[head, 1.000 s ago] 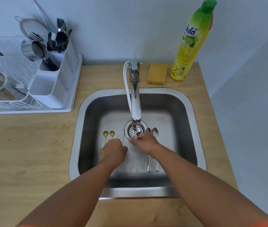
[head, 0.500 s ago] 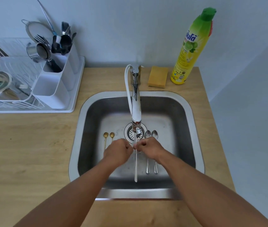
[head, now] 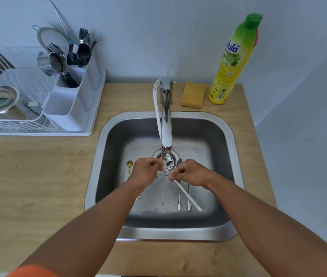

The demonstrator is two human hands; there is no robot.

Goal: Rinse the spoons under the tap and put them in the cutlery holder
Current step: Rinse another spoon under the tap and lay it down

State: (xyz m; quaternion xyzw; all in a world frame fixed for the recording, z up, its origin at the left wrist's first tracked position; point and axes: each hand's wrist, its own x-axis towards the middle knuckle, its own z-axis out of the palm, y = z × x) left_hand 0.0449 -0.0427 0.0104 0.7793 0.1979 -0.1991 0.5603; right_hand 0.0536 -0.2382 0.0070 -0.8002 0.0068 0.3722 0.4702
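— Spoons first: where are mine?

— Your right hand (head: pixel 191 173) pinches a white-handled spoon (head: pixel 188 196) near its bowl end, right under the tap (head: pixel 166 136); the handle slants down toward you and to your right. Two silver spoons (head: pixel 179 198) lie side by side on the sink (head: pixel 226 136) floor under that hand, handles pointing at you. One gold spoon (head: pixel 129 166) lies left of the drain, just beside your left wrist.

— And my left hand?

— Your left hand (head: pixel 145 172) is curled at the spoon's bowel end, fingertips meeting your right hand's under the spout. Whether its grip is really clamped on the spoon, I cannot tell; the bowl is hidden between your fingers.

— Where is the cutlery holder?

— The white cutlery holder (head: pixel 74 96) stands on the counter (head: pixel 34 176) to your far left, at the near corner of the dish rack (head: pixel 8 120), already carrying forks and dark utensils. A yellow sponge (head: pixel 192 94) and a soap bottle (head: pixel 232 62) stand behind the sink.
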